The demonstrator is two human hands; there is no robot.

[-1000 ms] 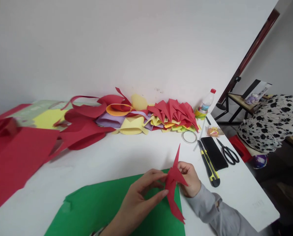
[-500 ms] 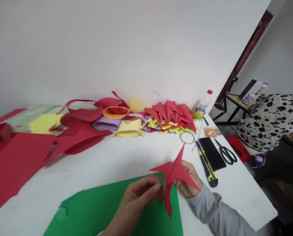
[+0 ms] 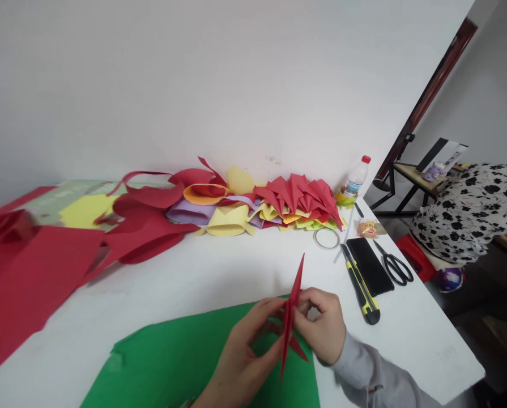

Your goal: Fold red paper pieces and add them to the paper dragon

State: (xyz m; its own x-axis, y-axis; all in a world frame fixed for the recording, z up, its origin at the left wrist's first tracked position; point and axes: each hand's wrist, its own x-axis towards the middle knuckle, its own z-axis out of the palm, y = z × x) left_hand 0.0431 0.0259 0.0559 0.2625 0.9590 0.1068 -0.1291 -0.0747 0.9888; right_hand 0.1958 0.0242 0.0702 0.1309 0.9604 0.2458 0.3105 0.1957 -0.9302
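Left hand and right hand, fingers tight on red paper (edge-on)

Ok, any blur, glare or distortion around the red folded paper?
Head view: the red folded paper, held by the left hand and right hand, looks sharp; red sheets at the left edge are smeared; soft even light, no glare on the white table; edges bend from the wide lens.

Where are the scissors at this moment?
In the head view, the scissors lie at the right on the white table, just right of the black phone.
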